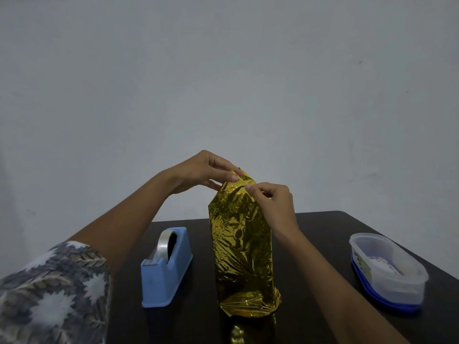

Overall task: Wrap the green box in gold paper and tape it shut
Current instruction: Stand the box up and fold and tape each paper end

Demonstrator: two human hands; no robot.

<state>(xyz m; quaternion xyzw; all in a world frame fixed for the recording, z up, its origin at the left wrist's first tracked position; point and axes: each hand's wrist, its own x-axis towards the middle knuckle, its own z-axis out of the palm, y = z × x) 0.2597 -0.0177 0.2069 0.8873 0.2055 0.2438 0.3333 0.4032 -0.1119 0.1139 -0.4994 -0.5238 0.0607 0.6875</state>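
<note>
Gold paper parcel (pixel 242 247) upright mid-table (pixel 327 234), box inside hidden. Left hand (pixel 198 171) pinches top fold at 11 o'clock, right hand (pixel 273 202) pinches at 1. Tape dispenser (pixel 166 269) at 9, plastic tub (pixel 387 269) at 3.

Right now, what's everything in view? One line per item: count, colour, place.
gold paper: 1 wrapped parcel, shiny gold, standing upright mid-table; contents hidden
tape dispenser: 1, light blue, on the table left of the parcel
tape roll: 1, clear, mounted in the dispenser
plastic container: 1, translucent white with a blue base, right side of the table
table: 1, dark
wall: 1, plain grey, behind the table
sleeve: 1, grey-white patterned, lower left
left hand: 1, pinches the parcel's top fold
right hand: 1, pinches the same top fold
</note>
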